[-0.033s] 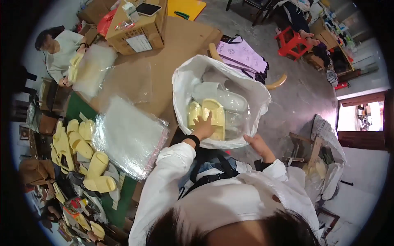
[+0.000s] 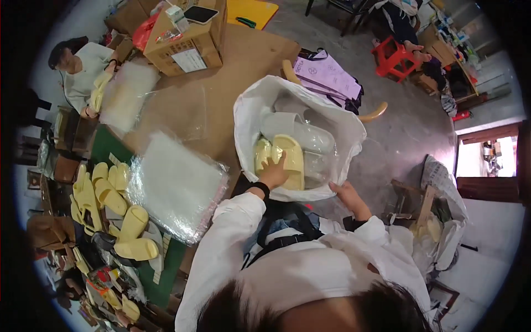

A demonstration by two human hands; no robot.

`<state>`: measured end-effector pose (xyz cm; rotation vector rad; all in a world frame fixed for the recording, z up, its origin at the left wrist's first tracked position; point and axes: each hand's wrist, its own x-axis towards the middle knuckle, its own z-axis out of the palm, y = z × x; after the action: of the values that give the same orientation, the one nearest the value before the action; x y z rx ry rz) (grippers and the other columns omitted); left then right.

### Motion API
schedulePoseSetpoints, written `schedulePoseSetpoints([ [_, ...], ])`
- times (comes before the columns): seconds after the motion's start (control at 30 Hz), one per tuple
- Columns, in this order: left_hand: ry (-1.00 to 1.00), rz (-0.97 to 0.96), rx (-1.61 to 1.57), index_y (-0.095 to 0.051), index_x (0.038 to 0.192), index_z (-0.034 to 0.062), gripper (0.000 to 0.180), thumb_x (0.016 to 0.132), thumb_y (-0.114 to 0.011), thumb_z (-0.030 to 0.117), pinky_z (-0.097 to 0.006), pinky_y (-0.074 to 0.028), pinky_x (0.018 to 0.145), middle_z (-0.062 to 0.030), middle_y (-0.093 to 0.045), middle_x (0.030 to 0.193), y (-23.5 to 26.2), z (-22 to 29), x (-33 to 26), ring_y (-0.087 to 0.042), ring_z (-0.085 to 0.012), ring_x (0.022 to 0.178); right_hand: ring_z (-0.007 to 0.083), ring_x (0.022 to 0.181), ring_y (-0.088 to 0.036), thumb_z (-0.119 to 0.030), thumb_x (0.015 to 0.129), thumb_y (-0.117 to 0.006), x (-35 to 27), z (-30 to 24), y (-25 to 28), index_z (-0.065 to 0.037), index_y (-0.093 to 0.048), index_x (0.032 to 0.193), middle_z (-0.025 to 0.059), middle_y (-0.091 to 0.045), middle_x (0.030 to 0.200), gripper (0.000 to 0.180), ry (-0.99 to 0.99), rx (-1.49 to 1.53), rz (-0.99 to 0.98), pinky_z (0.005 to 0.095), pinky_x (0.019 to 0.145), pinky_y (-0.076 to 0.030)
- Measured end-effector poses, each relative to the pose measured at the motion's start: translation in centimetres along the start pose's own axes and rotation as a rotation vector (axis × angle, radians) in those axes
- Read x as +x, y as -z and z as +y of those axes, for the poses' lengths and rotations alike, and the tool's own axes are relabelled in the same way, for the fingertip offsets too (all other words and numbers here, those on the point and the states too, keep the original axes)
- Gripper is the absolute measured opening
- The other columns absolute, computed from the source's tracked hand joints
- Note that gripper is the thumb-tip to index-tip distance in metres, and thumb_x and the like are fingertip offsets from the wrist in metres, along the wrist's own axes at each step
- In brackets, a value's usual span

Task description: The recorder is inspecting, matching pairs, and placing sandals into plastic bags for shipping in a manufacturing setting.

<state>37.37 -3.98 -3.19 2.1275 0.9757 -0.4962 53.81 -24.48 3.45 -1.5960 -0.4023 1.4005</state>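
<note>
A large white sack [image 2: 244, 119] stands with its mouth wide in front of me. Inside it lies a pair of yellow slippers [image 2: 289, 148], and my left hand [image 2: 274, 174] rests on them with its fingers spread. Pale grey slippers [image 2: 280, 125] in clear plastic lie beyond and beside the yellow pair; what is beneath them is hidden. At the sack's near right rim, my right hand [image 2: 350, 200] pinches the edge, thumb on the outside.
Left of the sack, a stack of clear plastic bags [image 2: 174, 185] lies on the table [image 2: 249, 52]. Loose yellow slippers [image 2: 133, 224] are heaped farther left. A carton [image 2: 202, 52] bears a phone [image 2: 200, 15]. A co-worker [image 2: 88, 69] holds a yellow slipper. A red stool [image 2: 394, 58] stands far right.
</note>
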Motion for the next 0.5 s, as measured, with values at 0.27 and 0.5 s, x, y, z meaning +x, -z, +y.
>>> schedulePoseSetpoints([
  [0.27,-0.515,0.315,0.11,-0.044,0.125,0.0108,0.053,0.075,-0.057,0.018,-0.051,-0.033,0.093,-0.0258,-0.028,0.134,-0.8,-4.6,-4.2,-0.034,-0.0386,0.119,0.0136,0.063,-0.054,-0.037,0.082,-0.058,2.2,-3.6,-1.4,0.0,-0.062,0.086,0.0023,-0.059,0.07,0.038,-0.143,-0.533,-0.019,0.0275,0.057,-0.044],
  [0.5,-0.291,0.553,-0.438,-0.049,0.116,0.0063,0.037,0.081,-0.052,0.016,-0.043,-0.033,0.097,-0.0266,-0.033,0.129,2.8,-10.0,-14.8,-0.038,-0.0421,0.115,0.0374,0.085,-0.058,-0.048,0.082,-0.05,-1.4,-11.1,-7.2,0.003,-0.061,0.082,0.0241,-0.06,0.086,0.052,0.001,-1.753,0.197,0.0454,0.074,-0.043],
])
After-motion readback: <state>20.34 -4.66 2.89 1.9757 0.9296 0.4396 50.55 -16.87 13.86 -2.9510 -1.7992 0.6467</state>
